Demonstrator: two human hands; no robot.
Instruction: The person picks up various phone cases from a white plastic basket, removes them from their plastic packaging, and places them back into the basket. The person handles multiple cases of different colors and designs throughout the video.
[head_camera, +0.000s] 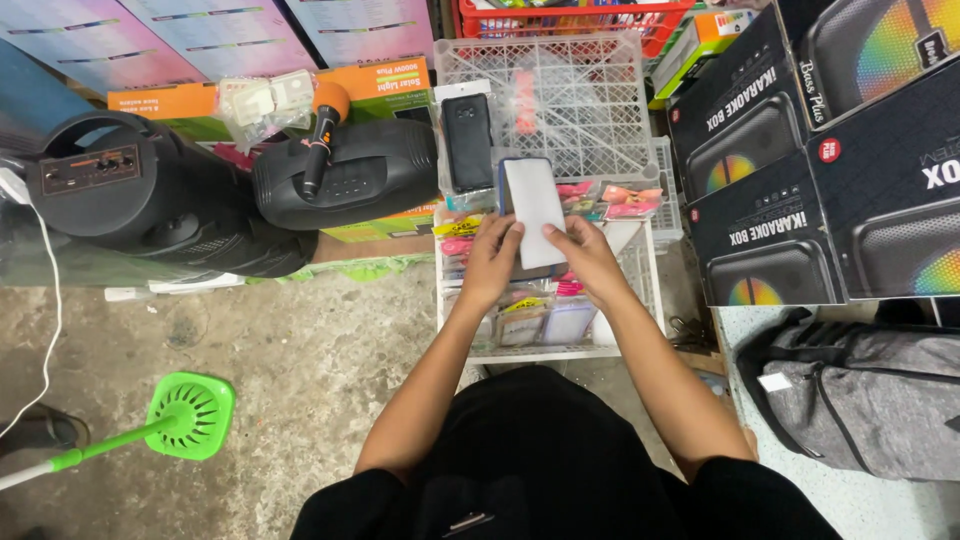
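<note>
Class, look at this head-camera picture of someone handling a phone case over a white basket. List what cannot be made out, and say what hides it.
- Lower part of the phone case: covered by the left hand and right hand.
- Packets in the white basket: partly hidden under both hands, too small to tell apart.
- Grey bag: cut off by the right edge.
- Green tool's handle: cut off by the left edge.

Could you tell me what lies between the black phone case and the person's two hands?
In the head view, a white-backed phone case lies there, held by both hands below the black phone case.
</note>
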